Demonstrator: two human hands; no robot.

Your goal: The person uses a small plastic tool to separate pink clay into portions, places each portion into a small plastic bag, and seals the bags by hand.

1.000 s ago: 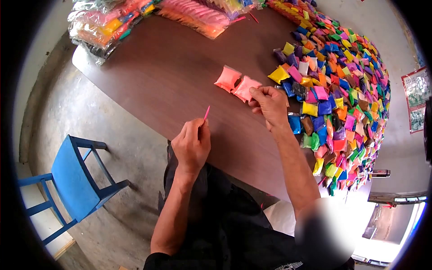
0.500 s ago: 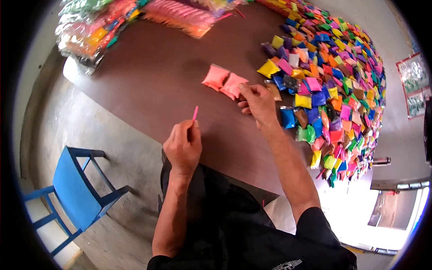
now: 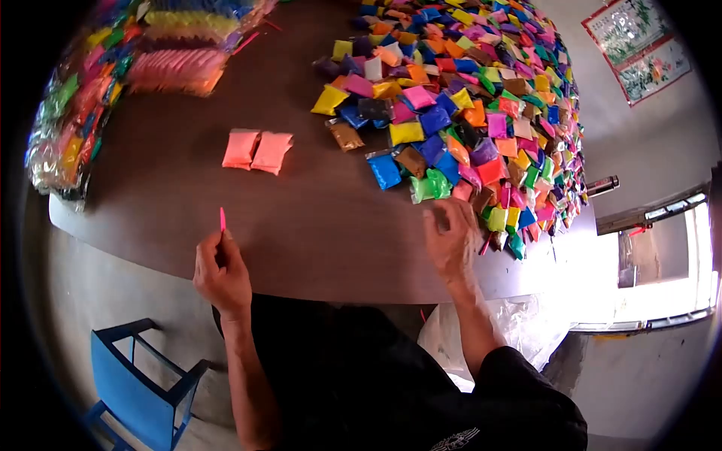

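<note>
My left hand is closed around a thin pink plastic stick, whose tip points up from between thumb and fingers. On the brown table ahead of it lie two salmon-pink packets, side by side. Over at the near edge of a big heap of small colourful packets, my right hand is held with thumb and forefinger apart and nothing between them. Its fingertips are right by the heap, just below a green packet and a blue one.
Rows of pink packets and clear-bagged colourful packets fill the table's far left. A blue chair stands on the floor at left. Clear plastic bagging sits below the table edge at right.
My right hand has left the salmon-pink packets and moved right to the heap's near edge. The left hand still holds the pink stick. The view has swung to the right.
</note>
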